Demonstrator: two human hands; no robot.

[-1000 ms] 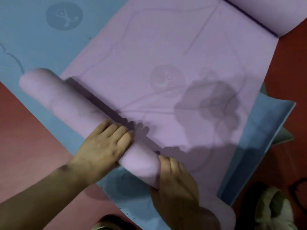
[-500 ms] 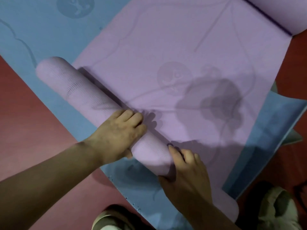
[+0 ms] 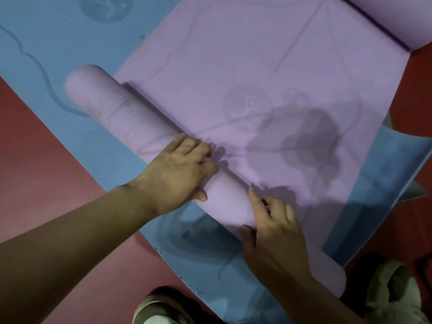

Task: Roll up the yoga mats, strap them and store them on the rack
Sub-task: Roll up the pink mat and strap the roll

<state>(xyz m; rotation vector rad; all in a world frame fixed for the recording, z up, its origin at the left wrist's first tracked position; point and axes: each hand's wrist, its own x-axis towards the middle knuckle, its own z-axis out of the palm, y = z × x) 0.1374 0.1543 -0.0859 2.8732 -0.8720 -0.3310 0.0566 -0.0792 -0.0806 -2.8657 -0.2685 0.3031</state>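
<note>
Seen from the head camera, a lilac foam yoga mat [image 3: 233, 66] lies spread on top of a blue foam yoga mat [image 3: 42, 47], and both lie on a red ribbed floor [image 3: 35, 174]. The near end of the lilac mat is wound into a thick roll [image 3: 131, 120] that runs slantwise from upper left to lower right, resting on the blue mat at its left end and against the flat lilac sheet along its far side. The left hand [image 3: 177, 169] lies over the middle of the roll, fingers curved across the top and thumb down the near side, so its grip is wrapped round the roll. The right hand [image 3: 275, 232] is at the roll's lower right end, thumb under the near edge, forefinger stretched up along the end and the other fingers bent; its grip cups that end. A round printed emblem [image 3: 247, 107] shows on the flat lilac sheet, with a dark shadow [image 3: 311, 146] just beside it. The lilac mat's far end [image 3: 385, 17] curls up at top right. A second round emblem [image 3: 106, 8] marks the blue mat at top left.
</note>
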